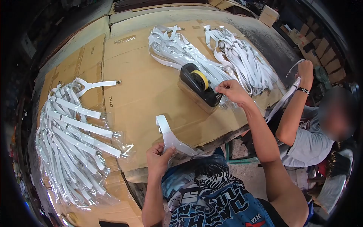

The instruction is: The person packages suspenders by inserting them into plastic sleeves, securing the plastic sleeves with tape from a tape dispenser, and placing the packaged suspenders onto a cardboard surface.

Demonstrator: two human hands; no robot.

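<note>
Pinching the white elastic suspenders [169,139] at their broad joint, the left hand [160,156] holds them by the near edge of the cardboard-covered desk [132,83]. They look light and limp, the clear wrapper probably slippery, so that joint seems the surest grip. The right hand [233,92] has thumb and finger closed at the right end of the tape dispenser [204,96] (on tape or not, I cannot tell). The wrapper's lower end is hard to make out.

A workshop, with cardboard-covered worktable [132,94], tape dispenser [198,89] and bundled white straps [72,151].
</note>
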